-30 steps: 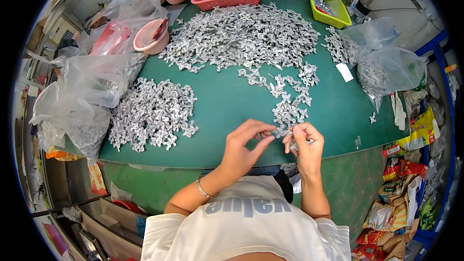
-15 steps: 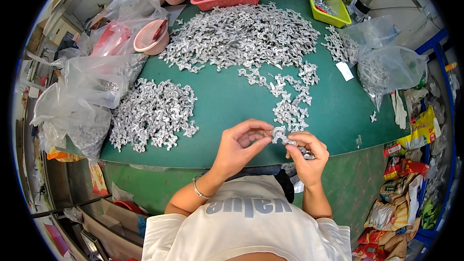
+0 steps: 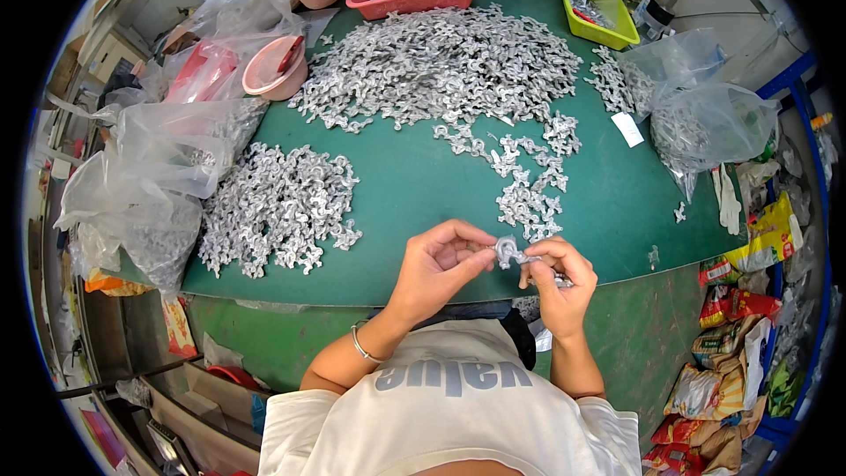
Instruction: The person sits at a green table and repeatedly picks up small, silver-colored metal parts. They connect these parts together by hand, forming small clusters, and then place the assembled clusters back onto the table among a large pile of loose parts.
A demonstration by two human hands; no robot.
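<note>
Between my two hands, just above the table's near edge, is a small curved silver-grey metal casting [image 3: 507, 251]. My left hand [image 3: 441, 264] pinches its left side with thumb and forefinger. My right hand [image 3: 560, 278] grips its right end, and more of the same metal parts [image 3: 561, 280] are tucked in that palm. A narrow trail of castings [image 3: 529, 198] lies just beyond my hands. It leads back toward a big heap of them [image 3: 441, 66]. On the left side is a smaller heap [image 3: 278, 207] of like castings.
Filled clear plastic bags stand at left [image 3: 150, 185] and right [image 3: 696, 123]. A red basin [image 3: 414, 4], a yellow-green basket [image 3: 599, 28] and a pink bowl [image 3: 275, 70] sit toward the back. A white glove [image 3: 727, 201] lies by the right edge of the green table [image 3: 405, 176].
The casting has turned slightly between my fingertips, so its curved end shows differently. My right fingers have shifted a little; both hands stay in nearly the same place.
</note>
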